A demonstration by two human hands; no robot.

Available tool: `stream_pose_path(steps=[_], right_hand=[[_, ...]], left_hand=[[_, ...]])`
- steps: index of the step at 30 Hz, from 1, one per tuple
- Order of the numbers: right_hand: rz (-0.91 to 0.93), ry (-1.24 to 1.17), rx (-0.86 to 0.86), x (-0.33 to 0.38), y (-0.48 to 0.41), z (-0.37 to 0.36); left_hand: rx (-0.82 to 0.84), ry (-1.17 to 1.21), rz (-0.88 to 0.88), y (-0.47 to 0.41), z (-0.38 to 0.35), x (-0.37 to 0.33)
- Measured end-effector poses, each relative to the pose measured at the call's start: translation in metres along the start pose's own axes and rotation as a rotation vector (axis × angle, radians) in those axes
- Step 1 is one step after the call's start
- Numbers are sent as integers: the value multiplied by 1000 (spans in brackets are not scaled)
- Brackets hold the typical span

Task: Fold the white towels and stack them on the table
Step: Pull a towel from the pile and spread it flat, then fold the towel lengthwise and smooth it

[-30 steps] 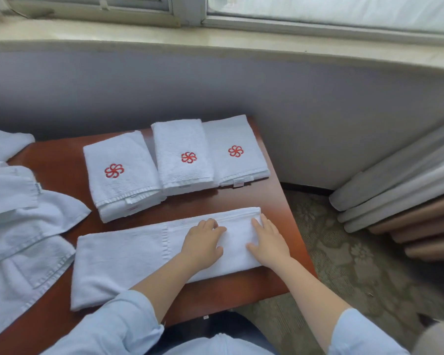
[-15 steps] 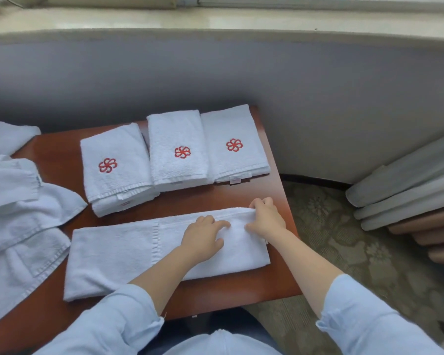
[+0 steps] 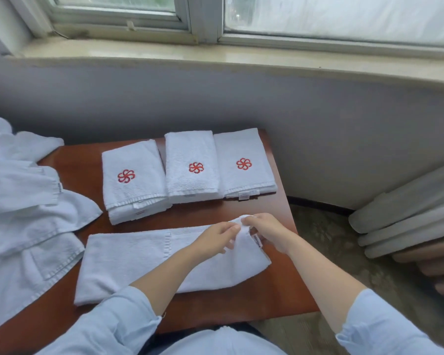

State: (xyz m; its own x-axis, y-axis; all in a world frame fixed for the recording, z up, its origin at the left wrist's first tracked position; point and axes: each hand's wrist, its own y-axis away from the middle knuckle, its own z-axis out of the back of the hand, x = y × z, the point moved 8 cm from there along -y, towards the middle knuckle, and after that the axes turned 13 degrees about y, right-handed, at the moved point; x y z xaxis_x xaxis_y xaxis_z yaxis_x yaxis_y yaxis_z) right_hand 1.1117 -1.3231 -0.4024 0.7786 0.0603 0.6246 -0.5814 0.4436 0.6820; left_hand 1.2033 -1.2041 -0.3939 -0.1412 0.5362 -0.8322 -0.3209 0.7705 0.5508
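Three folded towel piles (image 3: 195, 167) line the table's (image 3: 241, 303) far edge; left hand (image 3: 213, 239) and right hand (image 3: 267, 231) pinch another towel's (image 3: 128, 260) right end; unfolded linen (image 3: 23, 213) waits at the left edge.

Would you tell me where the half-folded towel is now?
Head view: the towel lies along the table's near edge, before the folded towels; left hand and right hand pinch its right end.

Left hand (image 3: 213, 237) and right hand (image 3: 268, 230) close together, both pinching towel (image 3: 128, 260) corner
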Motion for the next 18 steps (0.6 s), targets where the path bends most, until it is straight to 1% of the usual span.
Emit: stream_pose_path(steps=[3, 6, 8, 10, 13, 15, 17, 18], right_hand=[[-7, -137, 162, 26, 7, -17], [35, -238, 304, 58, 12, -40], [68, -277, 338, 78, 15, -57], [100, -316, 338, 97, 18, -74], [138, -368, 252, 124, 18, -99], [157, -352, 74, 136, 16, -111], [227, -248, -138, 147, 17, -119], [260, -196, -209, 151, 20, -126]], left_hand=[[-19, 161, 30, 14, 17, -13], [-27, 244, 39, 32, 40, -18], [-33, 285, 42, 44, 59, -16], [-47, 320, 51, 56, 82, -12], [-104, 365, 81, 71, 120, -2], [-132, 356, 92, 80, 145, 6], [-156, 325, 97, 89, 169, 14], [-171, 315, 102, 94, 182, 20]])
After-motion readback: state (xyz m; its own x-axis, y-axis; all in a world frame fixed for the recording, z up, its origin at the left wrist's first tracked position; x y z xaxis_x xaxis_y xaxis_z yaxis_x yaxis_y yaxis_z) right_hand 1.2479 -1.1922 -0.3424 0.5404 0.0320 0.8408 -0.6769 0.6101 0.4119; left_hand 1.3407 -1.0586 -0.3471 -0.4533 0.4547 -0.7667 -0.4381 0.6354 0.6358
